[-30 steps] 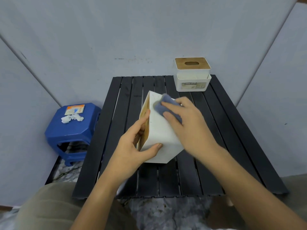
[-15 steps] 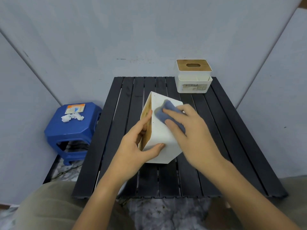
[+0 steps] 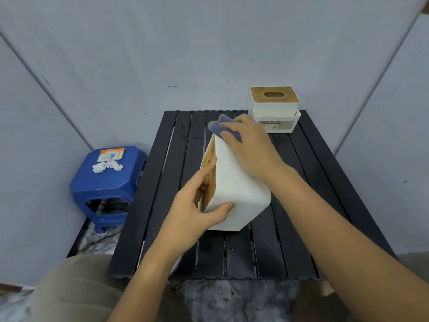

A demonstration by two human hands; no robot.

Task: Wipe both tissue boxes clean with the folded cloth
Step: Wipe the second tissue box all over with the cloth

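White plastic tissue box with a wooden lid (image 3: 239, 182) tipped on its side over the black slatted bench (image 3: 162, 182), left hand (image 3: 197, 205) gripping its near end, right hand (image 3: 250, 147) pressing a folded blue-grey cloth (image 3: 220, 126) on its far top edge, second white wooden-lidded tissue box (image 3: 275, 108) upright at the far right corner

The surface (image 3: 162, 182) is black, made of long slats with thin gaps. The tissue box (image 3: 239, 189) held near its middle is plain white with a light wooden-brown lid face. The cloth (image 3: 222, 126) is dusty blue. At the far right corner, the second tissue box (image 3: 275, 108) is white with a tan wood-grain top and a small printed label. The stool (image 3: 106, 182) is bright blue, carrying an orange-and-white packet (image 3: 111, 154) and white scraps (image 3: 106, 167). The walls are pale grey-blue.
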